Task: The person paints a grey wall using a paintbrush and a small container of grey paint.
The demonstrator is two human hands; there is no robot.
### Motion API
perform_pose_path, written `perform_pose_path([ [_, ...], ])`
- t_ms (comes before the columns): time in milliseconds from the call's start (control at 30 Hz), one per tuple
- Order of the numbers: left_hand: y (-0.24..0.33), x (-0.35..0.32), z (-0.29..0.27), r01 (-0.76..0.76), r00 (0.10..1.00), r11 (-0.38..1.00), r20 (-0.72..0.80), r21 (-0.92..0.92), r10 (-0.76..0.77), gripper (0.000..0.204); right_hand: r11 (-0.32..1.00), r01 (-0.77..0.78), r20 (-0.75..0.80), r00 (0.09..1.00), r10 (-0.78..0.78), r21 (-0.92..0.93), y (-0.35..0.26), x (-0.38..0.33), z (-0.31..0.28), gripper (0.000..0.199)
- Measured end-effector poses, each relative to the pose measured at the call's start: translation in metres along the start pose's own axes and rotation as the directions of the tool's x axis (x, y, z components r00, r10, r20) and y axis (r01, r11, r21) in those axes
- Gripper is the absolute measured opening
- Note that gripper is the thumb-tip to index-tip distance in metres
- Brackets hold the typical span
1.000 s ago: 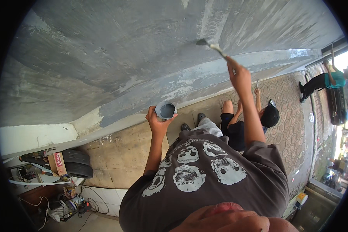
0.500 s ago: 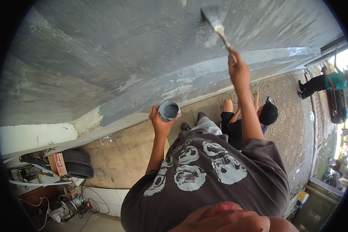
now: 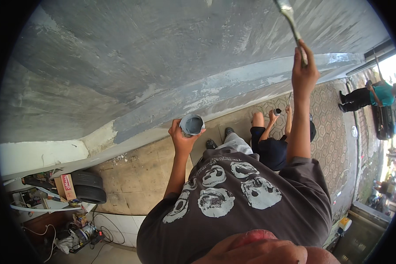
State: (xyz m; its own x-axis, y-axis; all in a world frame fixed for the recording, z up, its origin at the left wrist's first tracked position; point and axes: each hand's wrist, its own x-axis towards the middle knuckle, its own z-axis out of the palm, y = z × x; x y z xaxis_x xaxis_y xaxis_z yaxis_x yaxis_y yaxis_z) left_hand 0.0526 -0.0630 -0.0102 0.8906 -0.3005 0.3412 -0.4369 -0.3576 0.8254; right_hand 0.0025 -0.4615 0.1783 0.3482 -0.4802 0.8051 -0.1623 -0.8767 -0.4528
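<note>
My left hand [image 3: 184, 140] is wrapped round a small cup of grey paint [image 3: 192, 125], held upright in front of my chest. Raised at the upper right, my right hand [image 3: 306, 72] grips the handle of a paintbrush [image 3: 290, 18]. The brush's bristles lie beyond the top edge of the view, so I cannot tell whether they touch the wall. Grey, streaky paint covers most of the wall [image 3: 154, 57], with paler patches along its lower band.
A person in dark clothes [image 3: 270, 152] crouches close by on my right, holding a small cup. Another person in a teal shirt [image 3: 383, 93] stands farther right on the paving. Tyres [image 3: 87, 185], a carton [image 3: 66, 187] and cables [image 3: 108, 229] lie at lower left.
My right hand and the paintbrush have moved right and up. The left hand with the cup has stayed nearly still. The crouching person's head and arms have shifted, and their cup now shows.
</note>
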Motion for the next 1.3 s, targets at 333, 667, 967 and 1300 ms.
perform_pose_path([
  [333, -0.001, -0.002, 0.001, -0.025, 1.000, 1.000, 0.004, -0.002, 0.025, 0.063, 0.966, -0.171, 0.435, 0.868, 0.240, -0.192, 0.044, -0.120, 0.057, 0.027],
  [667, -0.002, -0.003, -0.006, -0.052, 0.998, 0.996, -0.024, 0.075, 0.054, 0.065, 0.995, -0.002, 0.245, 0.969, 0.026, -0.096, 0.018, -0.062, 0.034, 0.024],
  [967, 0.006, 0.001, -0.005, -0.069, 0.997, 0.991, -0.032, 0.115, 0.073, 0.061, 0.982, 0.013, -0.204, 0.979, 0.026, 0.188, 0.002, -0.015, 0.004, 0.030],
  [1300, -0.005, 0.004, 0.000, -0.072, 0.996, 0.994, -0.048, 0.080, 0.076, 0.065, 0.964, -0.090, 0.789, 0.558, 0.258, -0.252, 0.133, -0.198, 0.074, 0.021],
])
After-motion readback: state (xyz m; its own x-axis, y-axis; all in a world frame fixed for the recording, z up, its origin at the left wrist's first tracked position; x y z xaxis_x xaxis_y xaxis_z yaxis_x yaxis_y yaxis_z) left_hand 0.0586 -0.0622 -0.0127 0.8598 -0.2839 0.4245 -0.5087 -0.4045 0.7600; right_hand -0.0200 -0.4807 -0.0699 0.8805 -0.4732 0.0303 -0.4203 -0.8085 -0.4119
